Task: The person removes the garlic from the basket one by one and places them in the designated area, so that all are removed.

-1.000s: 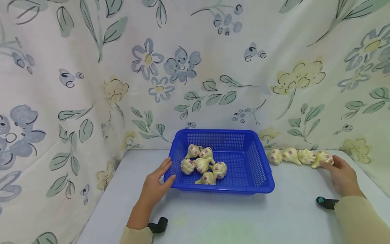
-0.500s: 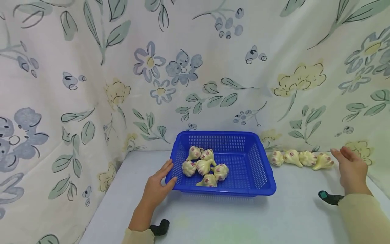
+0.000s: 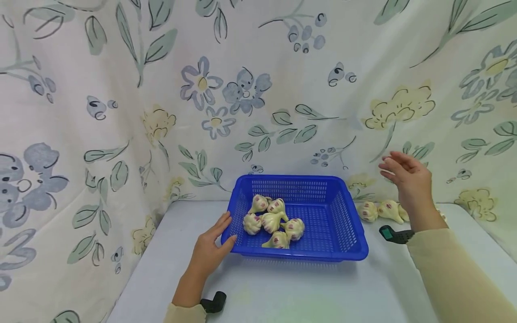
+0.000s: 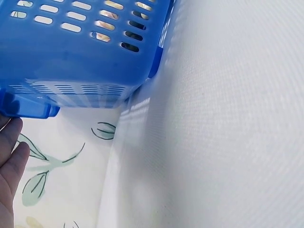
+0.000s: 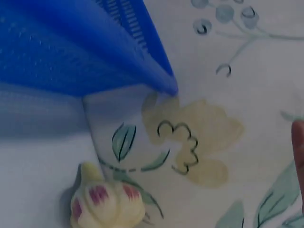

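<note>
– Nearest?
– Touching basket (image 3: 299, 255) at left rim with left hand (image 3: 211, 251), thumb apart from fingers. Counting six bulbs (image 3: 271, 222) inside, toward left.
– Farther?
– Seeing right hand (image 3: 409, 177) raised, grip slack. Noting more bulbs (image 3: 389, 210) behind it, partly hidden.

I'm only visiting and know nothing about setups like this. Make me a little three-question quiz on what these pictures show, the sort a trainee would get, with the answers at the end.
1. True or false: the right hand is gripping the rim of the blue basket.

2. Where is the left hand?
a) inside the blue basket
b) at the blue basket's left edge
c) at the blue basket's right edge

3. Fill in: some garlic bulbs lie outside the blue basket, on the table, to its ____ as the person sees it.

Key:
1. False; the right hand is up in the air, apart from the blue basket.
2. b
3. right
</note>
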The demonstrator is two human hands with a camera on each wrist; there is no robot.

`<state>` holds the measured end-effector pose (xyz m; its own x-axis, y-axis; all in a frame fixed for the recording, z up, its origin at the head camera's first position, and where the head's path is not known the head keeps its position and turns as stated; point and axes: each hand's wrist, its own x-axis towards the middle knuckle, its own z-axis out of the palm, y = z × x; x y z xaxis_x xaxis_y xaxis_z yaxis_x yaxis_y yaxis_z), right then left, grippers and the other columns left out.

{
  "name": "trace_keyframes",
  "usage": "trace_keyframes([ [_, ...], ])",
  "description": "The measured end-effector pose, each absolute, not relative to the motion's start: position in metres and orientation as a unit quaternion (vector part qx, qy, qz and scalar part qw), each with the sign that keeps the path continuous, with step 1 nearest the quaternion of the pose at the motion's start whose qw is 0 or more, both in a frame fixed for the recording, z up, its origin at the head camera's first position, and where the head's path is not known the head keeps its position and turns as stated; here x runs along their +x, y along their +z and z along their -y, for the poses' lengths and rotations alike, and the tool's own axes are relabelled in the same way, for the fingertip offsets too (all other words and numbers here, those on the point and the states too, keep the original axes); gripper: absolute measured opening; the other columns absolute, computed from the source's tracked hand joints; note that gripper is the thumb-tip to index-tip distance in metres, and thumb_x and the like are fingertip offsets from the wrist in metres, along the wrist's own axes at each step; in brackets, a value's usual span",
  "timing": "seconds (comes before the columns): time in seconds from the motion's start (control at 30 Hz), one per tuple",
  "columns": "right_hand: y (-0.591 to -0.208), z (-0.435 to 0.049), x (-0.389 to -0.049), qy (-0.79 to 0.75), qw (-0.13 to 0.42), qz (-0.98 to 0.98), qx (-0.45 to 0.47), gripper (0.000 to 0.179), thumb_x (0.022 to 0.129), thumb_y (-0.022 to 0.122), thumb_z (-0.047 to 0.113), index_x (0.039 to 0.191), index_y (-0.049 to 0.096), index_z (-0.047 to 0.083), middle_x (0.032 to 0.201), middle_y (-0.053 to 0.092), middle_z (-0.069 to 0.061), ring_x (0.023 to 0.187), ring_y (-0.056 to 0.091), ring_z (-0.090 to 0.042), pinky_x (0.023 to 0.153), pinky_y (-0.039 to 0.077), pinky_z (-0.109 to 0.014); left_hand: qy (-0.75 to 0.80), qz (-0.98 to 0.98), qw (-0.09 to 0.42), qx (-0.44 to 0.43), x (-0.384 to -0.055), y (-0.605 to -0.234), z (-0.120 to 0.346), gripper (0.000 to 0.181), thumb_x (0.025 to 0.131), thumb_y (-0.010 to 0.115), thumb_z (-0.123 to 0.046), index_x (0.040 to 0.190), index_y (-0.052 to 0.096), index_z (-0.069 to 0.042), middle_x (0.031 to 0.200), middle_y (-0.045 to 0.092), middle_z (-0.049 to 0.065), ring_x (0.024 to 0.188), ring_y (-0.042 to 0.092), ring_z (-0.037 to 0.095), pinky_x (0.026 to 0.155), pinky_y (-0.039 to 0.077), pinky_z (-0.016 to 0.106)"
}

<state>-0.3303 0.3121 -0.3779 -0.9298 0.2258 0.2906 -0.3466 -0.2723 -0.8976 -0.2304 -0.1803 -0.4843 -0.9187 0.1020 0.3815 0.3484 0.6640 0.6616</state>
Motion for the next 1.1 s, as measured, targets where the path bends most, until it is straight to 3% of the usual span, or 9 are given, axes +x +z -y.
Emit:
trace_keyframes([
  [0.17, -0.373, -0.267, -0.341, 0.731, 0.111, 0.659, 0.139, 0.029, 0.092, 0.068, 0.006, 0.12, 0.065, -0.001, 0.095, 0.074, 0.001, 0.084, 0.072, -0.012, 0.076, 0.06, -0.025, -0.39, 0.898, 0.161, -0.126, -0.23, -0.484, 0.18, 0.055, 0.092, 0.069, -0.028, 0.144, 0.053, -0.016, 0.153, 0.042, -0.008, 0.14, 0.042, 0.016, 0.107, 0.041, 0.041],
  [0.5, -0.373, -0.194, -0.366, 0.677, 0.023, 0.717, 0.165, 0.037, 0.093, 0.069, 0.021, 0.125, 0.063, 0.002, 0.1, 0.072, 0.006, 0.089, 0.072, -0.011, 0.081, 0.059, -0.026, -0.385, 0.9, 0.164, -0.124, -0.231, -0.488, 0.179, 0.057, 0.091, 0.07, -0.028, 0.144, 0.052, -0.017, 0.153, 0.041, -0.011, 0.14, 0.041, 0.015, 0.107, 0.041, 0.041],
  [0.87, -0.378, -0.152, -0.385, 0.762, -0.048, 0.623, 0.171, 0.016, 0.097, 0.063, 0.017, 0.112, 0.069, 0.015, 0.098, 0.072, 0.001, 0.092, 0.069, -0.016, 0.085, 0.058, -0.032, -0.387, 0.898, 0.17, -0.126, -0.232, -0.487, 0.18, 0.057, 0.091, 0.071, -0.028, 0.144, 0.052, -0.016, 0.152, 0.042, -0.011, 0.14, 0.042, 0.015, 0.107, 0.042, 0.042],
  [0.97, -0.387, -0.145, -0.39, 0.768, -0.07, 0.617, 0.156, 0.024, 0.097, 0.063, 0.018, 0.119, 0.065, 0.01, 0.097, 0.072, 0.002, 0.091, 0.068, -0.016, 0.087, 0.058, -0.034, -0.394, 0.895, 0.168, -0.128, -0.231, -0.487, 0.181, 0.057, 0.09, 0.071, -0.027, 0.143, 0.053, -0.015, 0.152, 0.043, -0.011, 0.14, 0.042, 0.016, 0.107, 0.042, 0.042],
  [1.1, -0.405, -0.144, -0.397, 0.73, -0.103, 0.663, 0.131, 0.047, 0.098, 0.062, 0.024, 0.137, 0.052, -0.001, 0.103, 0.071, 0.001, 0.096, 0.067, -0.016, 0.095, 0.055, -0.04, -0.401, 0.891, 0.163, -0.134, -0.23, -0.484, 0.183, 0.056, 0.09, 0.071, -0.025, 0.142, 0.054, -0.013, 0.152, 0.043, -0.012, 0.14, 0.042, 0.014, 0.108, 0.041, 0.042],
])
